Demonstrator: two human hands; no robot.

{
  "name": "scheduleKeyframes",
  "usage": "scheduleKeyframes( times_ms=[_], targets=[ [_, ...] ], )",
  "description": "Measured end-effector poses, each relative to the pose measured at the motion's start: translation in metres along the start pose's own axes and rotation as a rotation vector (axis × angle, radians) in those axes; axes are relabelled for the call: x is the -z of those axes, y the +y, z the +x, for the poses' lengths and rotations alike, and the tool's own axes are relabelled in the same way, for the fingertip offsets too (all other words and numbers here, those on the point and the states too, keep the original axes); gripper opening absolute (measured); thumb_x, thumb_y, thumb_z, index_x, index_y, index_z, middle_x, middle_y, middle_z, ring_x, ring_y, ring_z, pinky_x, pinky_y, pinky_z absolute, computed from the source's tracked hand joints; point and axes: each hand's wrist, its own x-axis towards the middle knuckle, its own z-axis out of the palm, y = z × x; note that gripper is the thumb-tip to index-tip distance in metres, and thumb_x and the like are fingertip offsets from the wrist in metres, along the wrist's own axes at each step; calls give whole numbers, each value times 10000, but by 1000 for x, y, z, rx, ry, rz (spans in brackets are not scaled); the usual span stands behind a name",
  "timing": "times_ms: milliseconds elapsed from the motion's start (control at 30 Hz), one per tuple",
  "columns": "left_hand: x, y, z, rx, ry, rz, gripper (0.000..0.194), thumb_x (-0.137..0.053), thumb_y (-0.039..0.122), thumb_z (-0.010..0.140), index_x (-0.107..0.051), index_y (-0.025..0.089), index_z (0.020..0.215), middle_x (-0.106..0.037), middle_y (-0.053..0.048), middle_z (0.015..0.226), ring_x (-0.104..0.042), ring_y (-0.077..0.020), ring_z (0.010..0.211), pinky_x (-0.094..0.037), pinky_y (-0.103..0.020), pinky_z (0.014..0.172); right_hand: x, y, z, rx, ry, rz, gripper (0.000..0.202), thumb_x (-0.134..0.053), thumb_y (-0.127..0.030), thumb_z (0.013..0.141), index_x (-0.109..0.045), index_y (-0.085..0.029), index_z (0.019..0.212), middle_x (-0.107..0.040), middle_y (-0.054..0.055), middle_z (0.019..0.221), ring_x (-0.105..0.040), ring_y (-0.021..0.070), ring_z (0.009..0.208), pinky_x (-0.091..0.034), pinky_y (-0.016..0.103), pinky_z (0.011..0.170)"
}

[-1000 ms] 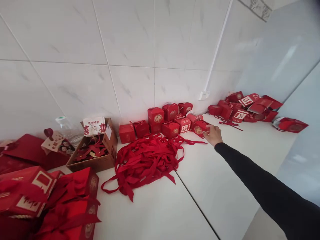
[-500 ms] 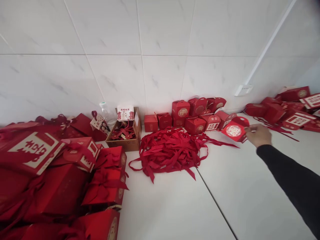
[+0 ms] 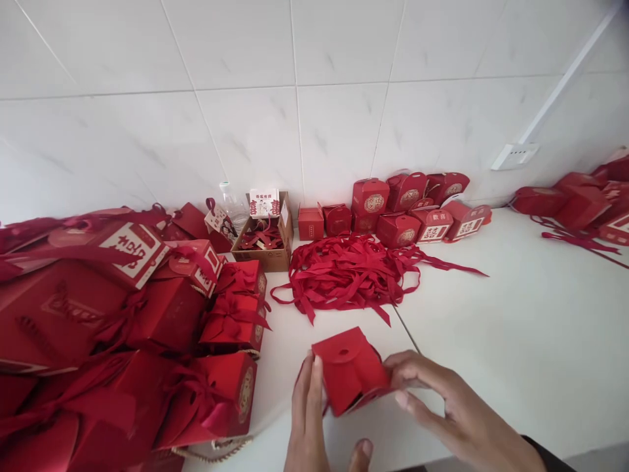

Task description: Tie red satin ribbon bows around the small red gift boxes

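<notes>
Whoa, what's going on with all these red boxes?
A person has a small red box between their left hand and right hand. No bow shows on it. A heap of red ribbons lies beyond it on the white table, and boxes with bows are piled at the left.

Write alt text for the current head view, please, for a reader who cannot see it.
The left hand and right hand hold a red box between them. Beyond it, a heap of red ribbons lies on a white table, with red boxes piled at left.
</notes>
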Motion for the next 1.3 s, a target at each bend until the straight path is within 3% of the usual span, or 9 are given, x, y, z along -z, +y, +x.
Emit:
scheduleKeyframes(
  times_ms=[100, 300, 433, 600, 767, 867, 1000, 1200, 1300],
  targets=[
    [-2, 4, 8, -33, 50, -11, 888, -632, 244, 901, -153, 289, 1647, -361, -160, 1635, -368, -383, 1515, -492, -578, 1121, 4, -6, 12, 19, 10, -76, 353, -469, -542, 1023, -703, -279, 1017, -744, 71, 990, -720, 247, 821, -629, 363, 751],
    [10, 21, 4, -42, 67, -22, 758, -575, 318, 976, -200, 342, 1634, -285, -131, 1674, -331, -376, 1540, -475, -571, 1138, 5, 18, 104, 108, 149, -380, 342, -509, -367, 1011, -633, -242, 1304, -712, 66, 974, -691, 237, 809, -578, 376, 755],
    [25, 29, 18, -162, -5, 52, 784, -584, 373, 990, -163, 331, 1649, -235, -104, 1715, -238, -371, 1579, -412, -589, 1189, -11, 35, 137, 142, 140, -457, 232, -609, -401, 1022, -685, -187, 1068, -692, 37, 936, -658, 178, 765, -560, 350, 736],
    [33, 34, 37, -236, -97, 176, 647, -609, 377, 972, -387, 235, 1563, -514, -164, 1507, -425, -365, 1465, -398, -609, 1187, 1, 28, 130, 219, 212, -461, 251, -506, -400, 1036, -636, -203, 954, -702, 57, 903, -671, 220, 811, -541, 375, 748],
    [21, 41, 23, -62, 156, 329, 524, -642, 403, 946, -539, 219, 1426, -561, -165, 1329, -586, -342, 1185, -541, -540, 964, 26, 6, 99, 257, 342, -442, 231, -484, -442, 993, -585, -249, 918, -678, 134, 1143, -604, 340, 1158, -494, 459, 910],
    [24, 52, 12, -40, 235, 325, 491, -619, 451, 952, -587, 235, 1392, -575, -151, 1288, -583, -341, 1134, -505, -542, 946, 37, -8, 74, 204, 366, -408, 209, -491, -443, 1033, -571, -261, 970, -695, 79, 1069, -655, 289, 1018, -499, 396, 827],
    [32, 90, 3, 96, 359, 10, 289, -549, 398, 989, -727, 258, 1168, -638, -109, 1123, -611, -288, 1045, -491, -429, 884, 43, -27, 42, 178, 409, -327, 195, -545, -462, 1031, -574, -272, 996, -649, 24, 932, -624, 214, 791, -464, 321, 682],
    [14, 139, 24, 570, -326, -1055, 557, -605, 681, 897, -710, 164, 1076, -610, -5, 641, -430, -90, 492, -302, -235, 509, 40, -61, 8, 427, 145, -337, 25, -549, -271, 1035, -556, -293, 1026, -640, 7, 930, -656, 185, 867, -491, 273, 748],
    [9, 138, 42, 580, -235, -1358, 505, -730, 649, 819, -658, 159, 919, -487, 59, 569, -360, -53, 433, -221, -202, 436, 46, -62, -9, 453, -30, -349, 75, -537, -239, 1032, -546, -296, 985, -626, -9, 860, -647, 169, 789, -495, 253, 687]
  ],
)
